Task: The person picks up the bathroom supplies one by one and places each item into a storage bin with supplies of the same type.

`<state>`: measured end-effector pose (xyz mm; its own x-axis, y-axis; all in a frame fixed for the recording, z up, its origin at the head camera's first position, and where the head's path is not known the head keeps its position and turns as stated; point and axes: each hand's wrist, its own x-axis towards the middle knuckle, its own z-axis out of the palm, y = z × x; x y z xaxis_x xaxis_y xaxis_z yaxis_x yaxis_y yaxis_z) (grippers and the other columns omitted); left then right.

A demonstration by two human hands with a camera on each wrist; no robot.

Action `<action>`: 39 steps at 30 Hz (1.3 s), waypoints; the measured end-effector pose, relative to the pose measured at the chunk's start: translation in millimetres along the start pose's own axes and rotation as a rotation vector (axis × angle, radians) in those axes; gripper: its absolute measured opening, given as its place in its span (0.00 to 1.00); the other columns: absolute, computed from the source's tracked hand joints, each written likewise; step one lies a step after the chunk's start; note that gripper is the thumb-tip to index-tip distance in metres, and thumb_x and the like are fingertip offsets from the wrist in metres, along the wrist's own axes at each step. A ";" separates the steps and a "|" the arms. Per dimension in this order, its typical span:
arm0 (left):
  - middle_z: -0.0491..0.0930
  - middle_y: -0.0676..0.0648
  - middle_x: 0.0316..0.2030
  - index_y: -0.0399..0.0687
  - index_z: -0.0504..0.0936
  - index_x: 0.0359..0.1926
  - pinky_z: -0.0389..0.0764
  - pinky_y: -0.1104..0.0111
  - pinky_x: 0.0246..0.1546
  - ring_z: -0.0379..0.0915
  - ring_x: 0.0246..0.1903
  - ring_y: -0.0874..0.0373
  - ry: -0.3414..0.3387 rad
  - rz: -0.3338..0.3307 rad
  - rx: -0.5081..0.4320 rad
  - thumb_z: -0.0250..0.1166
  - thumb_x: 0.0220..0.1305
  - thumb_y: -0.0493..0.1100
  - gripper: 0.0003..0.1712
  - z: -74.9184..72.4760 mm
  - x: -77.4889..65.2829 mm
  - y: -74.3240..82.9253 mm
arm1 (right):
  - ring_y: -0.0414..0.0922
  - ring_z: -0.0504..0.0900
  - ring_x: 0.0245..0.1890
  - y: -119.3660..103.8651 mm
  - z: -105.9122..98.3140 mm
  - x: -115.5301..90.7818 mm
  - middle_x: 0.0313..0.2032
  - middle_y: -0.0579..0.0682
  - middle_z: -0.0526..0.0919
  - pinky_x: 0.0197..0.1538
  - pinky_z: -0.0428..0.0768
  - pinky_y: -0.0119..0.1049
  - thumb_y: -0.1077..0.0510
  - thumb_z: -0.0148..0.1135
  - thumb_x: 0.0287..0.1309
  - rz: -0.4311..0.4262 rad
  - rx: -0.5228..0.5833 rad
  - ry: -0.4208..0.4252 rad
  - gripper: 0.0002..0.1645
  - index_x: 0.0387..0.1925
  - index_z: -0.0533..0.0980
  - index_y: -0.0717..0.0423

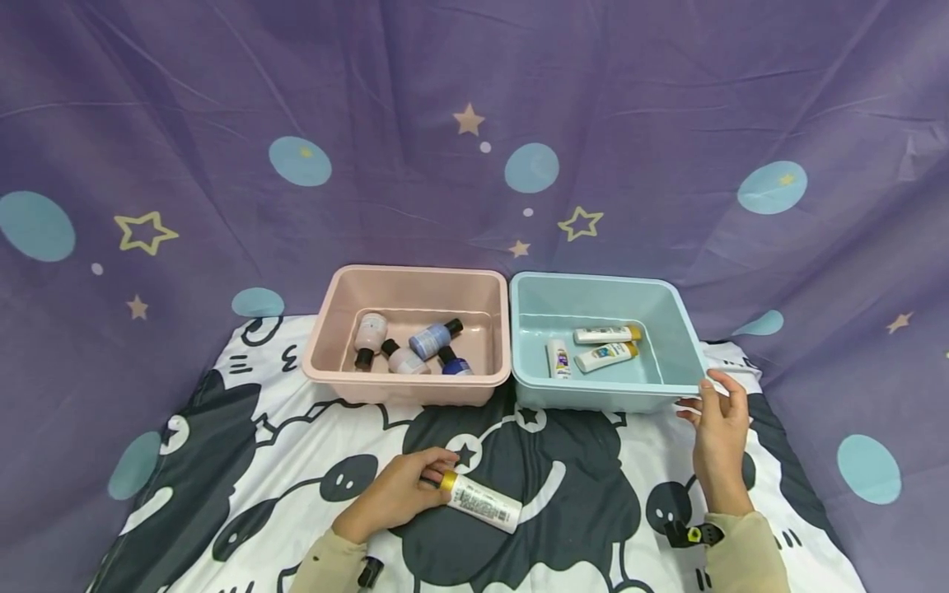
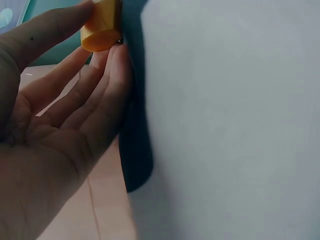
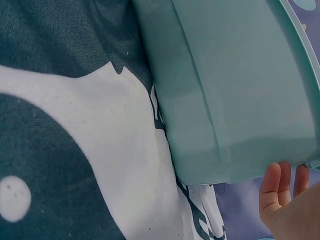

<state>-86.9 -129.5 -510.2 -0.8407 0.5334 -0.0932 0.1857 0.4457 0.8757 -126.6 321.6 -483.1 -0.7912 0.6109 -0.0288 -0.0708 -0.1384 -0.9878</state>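
In the head view my left hand holds a white tube by its yellow cap, low over the cloth in front of the bins. The left wrist view shows the yellow cap between thumb and fingers. My right hand grips the near right corner of a light blue bin, fingers under the rim. Inside that bin lie two white tubes with yellow caps and a smaller white tube with a purple label. The right wrist view shows fingertips against the blue bin's side.
A pink bin stands directly left of the blue one, holding several small bottles with black caps. A black-and-white sheep-print cloth lies under both. Behind them hangs a purple curtain with stars and blue dots.
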 end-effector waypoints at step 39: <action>0.83 0.41 0.42 0.29 0.80 0.55 0.86 0.59 0.38 0.84 0.40 0.49 0.058 -0.165 -0.532 0.74 0.59 0.40 0.26 1.1 19.6 29.9 | 0.45 0.83 0.32 1.1 -0.7 0.9 0.43 0.55 0.73 0.29 0.81 0.31 0.55 0.56 0.73 0.000 0.001 -0.007 0.17 0.60 0.72 0.49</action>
<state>-97.2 -104.9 -486.4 -0.8663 0.4403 -0.2360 -0.2201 0.0877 0.9715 -127.0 322.5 -484.3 -0.7957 0.6051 -0.0272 -0.0717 -0.1387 -0.9877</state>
